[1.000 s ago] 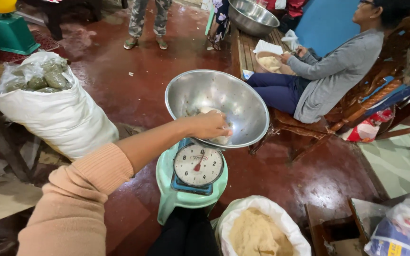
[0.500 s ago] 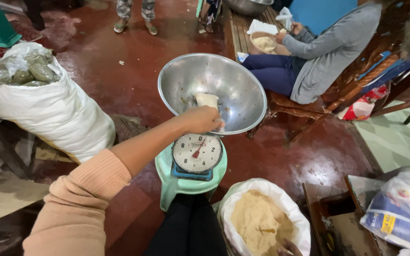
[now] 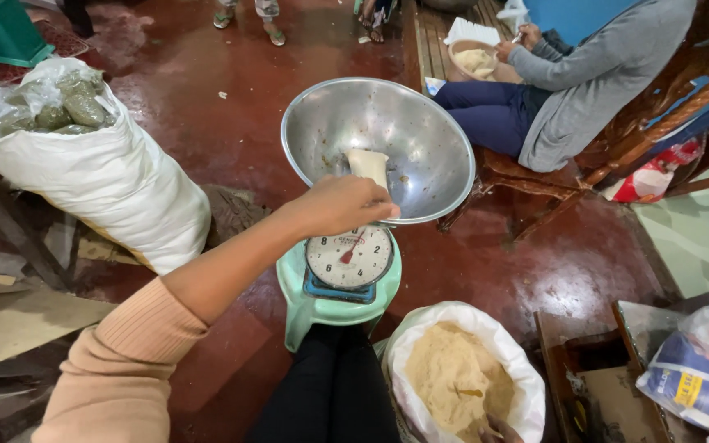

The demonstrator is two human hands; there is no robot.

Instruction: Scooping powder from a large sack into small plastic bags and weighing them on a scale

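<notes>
Fingers of the left hand (image 3: 345,205) are curled together over the near rim of the steel bowl (image 3: 428,131), pinching a pale lump of dough (image 3: 368,165) that rests inside. That bowl sits on a green dial scale (image 3: 340,275). Near right, a white sack of tan meal (image 3: 461,377). The lump looks soft, light and a little sticky, best pinched at its near end. The right hand barely shows at the sack's near edge; its grip cannot be told.
</notes>
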